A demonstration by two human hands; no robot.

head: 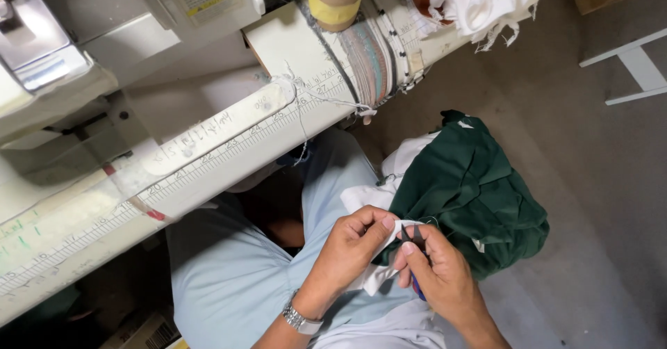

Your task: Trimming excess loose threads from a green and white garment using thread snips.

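My left hand (pixel 351 245) pinches a small piece of white fabric (pixel 379 276) between thumb and fingers, just above my lap. My right hand (pixel 441 276) grips small thread snips with a blue handle (pixel 417 288), the dark tips held against the white fabric's edge. A metal wristwatch (pixel 300 319) sits on my left wrist. A bundle of dark green cloth (pixel 476 189) with white pieces tucked under it rests on my right thigh, touching the fabric I hold.
A white sewing table edge with a printed ruler strip (pixel 208 161) runs across the upper left, with the sewing machine (pixel 104 36) on it. A cardboard tube with yellow tape (pixel 335 1), elastic bands and white scraps (pixel 486 1) sit at the table's end. Grey floor lies to the right.
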